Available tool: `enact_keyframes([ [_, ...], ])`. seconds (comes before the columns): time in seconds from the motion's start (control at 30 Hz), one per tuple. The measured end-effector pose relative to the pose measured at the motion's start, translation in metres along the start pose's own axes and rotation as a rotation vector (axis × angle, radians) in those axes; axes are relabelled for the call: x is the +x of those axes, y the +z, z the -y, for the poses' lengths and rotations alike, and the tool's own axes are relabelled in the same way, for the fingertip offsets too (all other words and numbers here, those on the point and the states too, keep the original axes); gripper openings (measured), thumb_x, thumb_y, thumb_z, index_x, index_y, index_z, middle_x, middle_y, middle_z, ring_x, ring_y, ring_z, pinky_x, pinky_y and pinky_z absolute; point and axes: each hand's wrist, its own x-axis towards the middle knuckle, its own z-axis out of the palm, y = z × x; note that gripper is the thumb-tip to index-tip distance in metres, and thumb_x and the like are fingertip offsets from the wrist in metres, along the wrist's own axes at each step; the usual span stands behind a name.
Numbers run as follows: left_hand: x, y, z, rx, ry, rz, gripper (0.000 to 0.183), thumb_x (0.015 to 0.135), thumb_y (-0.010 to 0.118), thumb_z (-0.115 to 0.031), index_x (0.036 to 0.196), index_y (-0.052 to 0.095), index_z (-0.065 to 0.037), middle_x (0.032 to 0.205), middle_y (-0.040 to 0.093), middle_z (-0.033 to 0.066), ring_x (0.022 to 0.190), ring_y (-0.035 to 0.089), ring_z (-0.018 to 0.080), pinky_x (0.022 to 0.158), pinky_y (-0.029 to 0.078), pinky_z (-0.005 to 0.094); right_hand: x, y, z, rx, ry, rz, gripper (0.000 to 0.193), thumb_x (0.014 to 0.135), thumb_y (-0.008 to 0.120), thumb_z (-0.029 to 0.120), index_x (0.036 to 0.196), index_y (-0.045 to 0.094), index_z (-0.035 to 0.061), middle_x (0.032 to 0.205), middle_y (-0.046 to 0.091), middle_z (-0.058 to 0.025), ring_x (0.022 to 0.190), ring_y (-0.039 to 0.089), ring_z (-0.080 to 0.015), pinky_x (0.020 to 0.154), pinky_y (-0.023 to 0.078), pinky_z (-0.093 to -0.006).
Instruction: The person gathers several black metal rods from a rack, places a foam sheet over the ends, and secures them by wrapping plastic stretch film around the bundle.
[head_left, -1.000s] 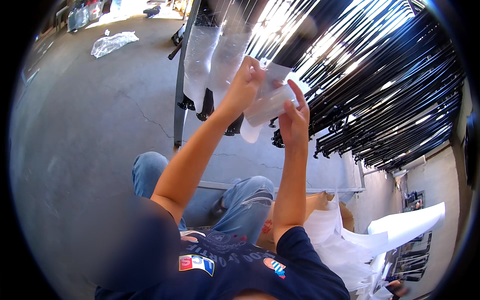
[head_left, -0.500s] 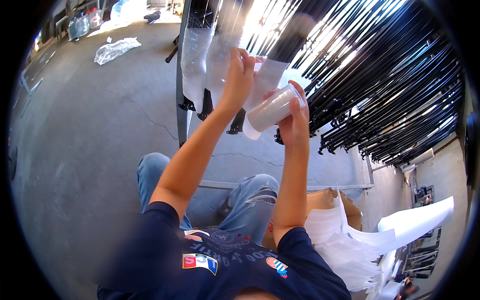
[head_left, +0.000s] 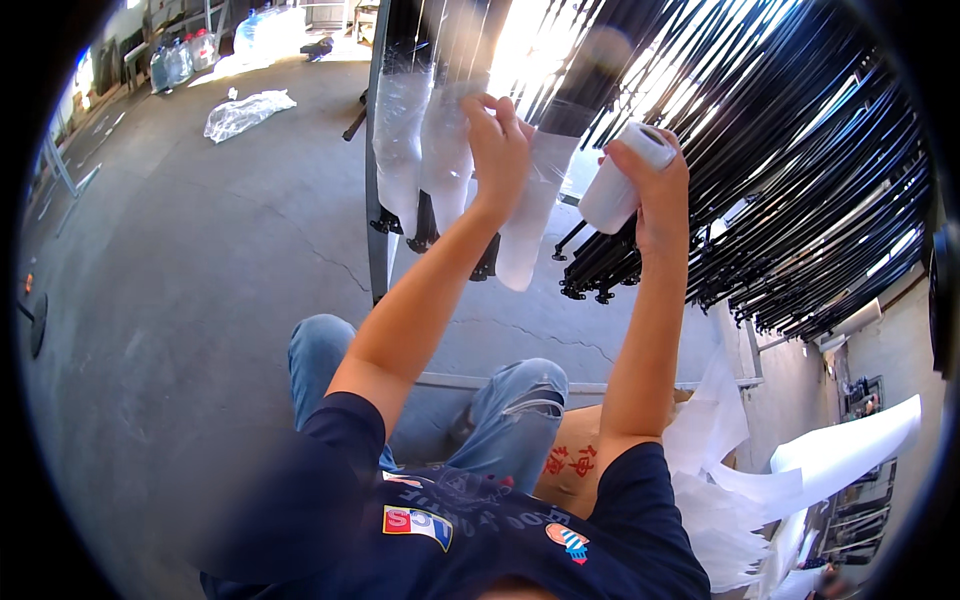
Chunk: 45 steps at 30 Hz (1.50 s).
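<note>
My right hand (head_left: pixel 655 195) grips a roll of clear plastic film (head_left: pixel 618 190), fingers around its upper end, with the roll tilted. My left hand (head_left: pixel 500 155) is closed at the top of a white-sleeved bundle of black rods (head_left: pixel 530 225). What its curled fingers pinch is hidden. The white sleeve on this bundle looks partly see-through and covers its lower end. The roll is just right of the bundle. Left of my left hand hang two more bundles with white, shiny wrapping (head_left: pixel 398 150), black fittings showing at their bottom ends.
Many thin black rods (head_left: pixel 800 170) hang in rows on the right. A metal post (head_left: pixel 377 200) stands at the left of the bundles. By my right side are a cardboard box (head_left: pixel 572 455) and white foam sheets (head_left: pixel 715 500). Crumpled clear plastic (head_left: pixel 248 114) lies on the floor.
My right hand has carried the film roll right and upward, away from the bundle, and turned it more upright. The bundle's white sleeve now shows fully. My left hand stays near the bundle's top.
</note>
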Motion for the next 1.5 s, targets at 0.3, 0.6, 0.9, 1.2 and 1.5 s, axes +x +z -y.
enact_keyframes([
  [0.3, 0.012, 0.012, 0.006, -0.046, -0.081, 0.242, 0.010, 0.081, 0.054, -0.010, 0.084, 0.048, -0.003, 0.062, 0.051, 0.0047, 0.055, 0.047, 0.0085, 0.050, 0.038, 0.0246, 0.071, -0.018, -0.071, 0.119, -0.083, 0.062, 0.047, 0.069, 0.071, 0.025, 0.104, 0.048, 0.0038, 0.087, 0.057, -0.0070, 0.079, 0.056, -0.0168, 0.072, 0.044, -0.0294],
  [0.6, 0.028, 0.007, 0.019, -0.124, -0.097, 0.526, 0.019, 0.083, 0.055, -0.018, 0.081, 0.061, 0.000, 0.067, 0.055, 0.0076, 0.063, 0.047, 0.0088, 0.055, 0.039, 0.0236, 0.097, 0.015, -0.110, 0.554, 0.113, 0.259, 0.021, 0.075, 0.055, 0.001, 0.096, 0.055, 0.0014, 0.088, 0.060, -0.0060, 0.082, 0.058, -0.0142, 0.075, 0.045, -0.0255],
  [0.9, -0.009, -0.004, -0.001, 0.026, -0.112, 0.522, 0.023, 0.081, 0.059, -0.018, 0.092, 0.056, 0.001, 0.063, 0.052, 0.0013, 0.057, 0.046, 0.0092, 0.055, 0.039, 0.0234, 0.101, 0.012, -0.115, 0.548, 0.194, 0.411, 0.022, 0.077, 0.057, 0.013, 0.096, 0.059, 0.0011, 0.089, 0.061, -0.0111, 0.078, 0.061, -0.0188, 0.069, 0.050, -0.0280],
  [1.2, -0.011, -0.015, -0.013, 0.234, 0.058, 0.512, 0.017, 0.083, 0.050, -0.006, 0.098, 0.053, 0.002, 0.079, 0.058, 0.0111, 0.072, 0.054, 0.0158, 0.068, 0.042, 0.0283, 0.098, 0.037, -0.113, 0.688, 0.238, 0.525, 0.043, 0.079, 0.059, 0.027, 0.109, 0.051, -0.0019, 0.097, 0.059, -0.0139, 0.082, 0.059, -0.0192, 0.070, 0.051, -0.0285],
  [1.5, 0.002, -0.024, -0.043, 0.821, 0.290, 0.515, 0.016, 0.077, 0.057, -0.008, 0.091, 0.053, 0.000, 0.076, 0.061, 0.0189, 0.073, 0.059, 0.0333, 0.062, 0.045, 0.0362, 0.083, 0.050, -0.081, 0.995, 0.224, 0.914, 0.039, 0.079, 0.060, 0.022, 0.113, 0.050, 0.0067, 0.103, 0.058, -0.0129, 0.089, 0.058, -0.0208, 0.076, 0.051, -0.0312],
])
